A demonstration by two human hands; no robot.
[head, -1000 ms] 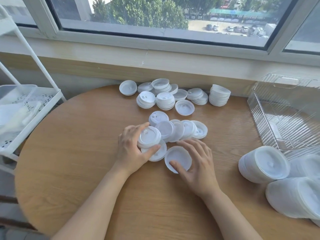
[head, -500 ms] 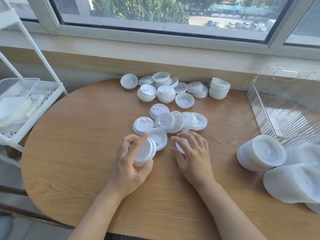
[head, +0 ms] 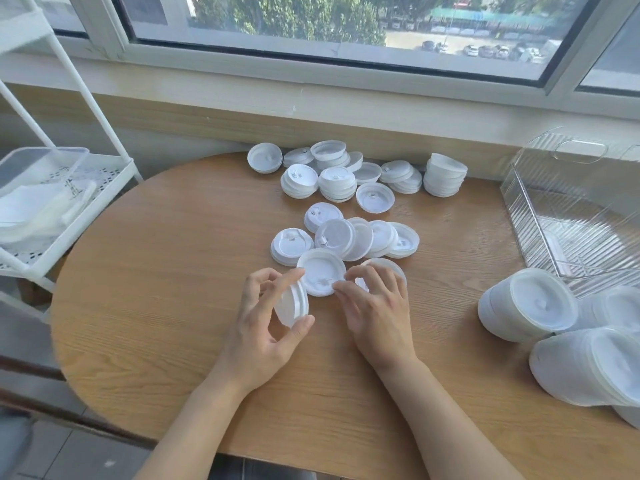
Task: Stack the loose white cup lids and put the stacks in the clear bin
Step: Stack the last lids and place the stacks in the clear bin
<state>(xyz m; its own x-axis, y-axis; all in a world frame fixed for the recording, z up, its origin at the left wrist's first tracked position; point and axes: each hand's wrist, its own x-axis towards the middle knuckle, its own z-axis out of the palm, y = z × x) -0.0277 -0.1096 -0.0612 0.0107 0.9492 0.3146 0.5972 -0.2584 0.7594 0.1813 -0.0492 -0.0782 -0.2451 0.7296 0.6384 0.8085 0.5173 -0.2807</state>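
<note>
My left hand point(head: 265, 323) grips a short stack of white lids point(head: 292, 304), tilted on edge just above the table. My right hand point(head: 375, 308) rests fingers-down over a single lid point(head: 384, 265), mostly hiding it; its fingertips touch the upturned lid point(head: 320, 271) between my hands. Behind them lies a cluster of loose lids point(head: 349, 235). More lids and short stacks point(head: 346, 176) sit by the wall. The clear bin point(head: 568, 206) stands at the right, and I see no lids inside it.
Tall lid stacks point(head: 526, 304) lie on their sides at the table's right edge, below the bin. A white wire rack point(head: 69, 188) with a clear box stands left of the round wooden table point(head: 156, 271). A window sill runs behind.
My left hand lifted a small stack from the cluster and drew it toward me, tilting it on edge. My right hand slid a lid slightly right and now touches the upturned lid.
</note>
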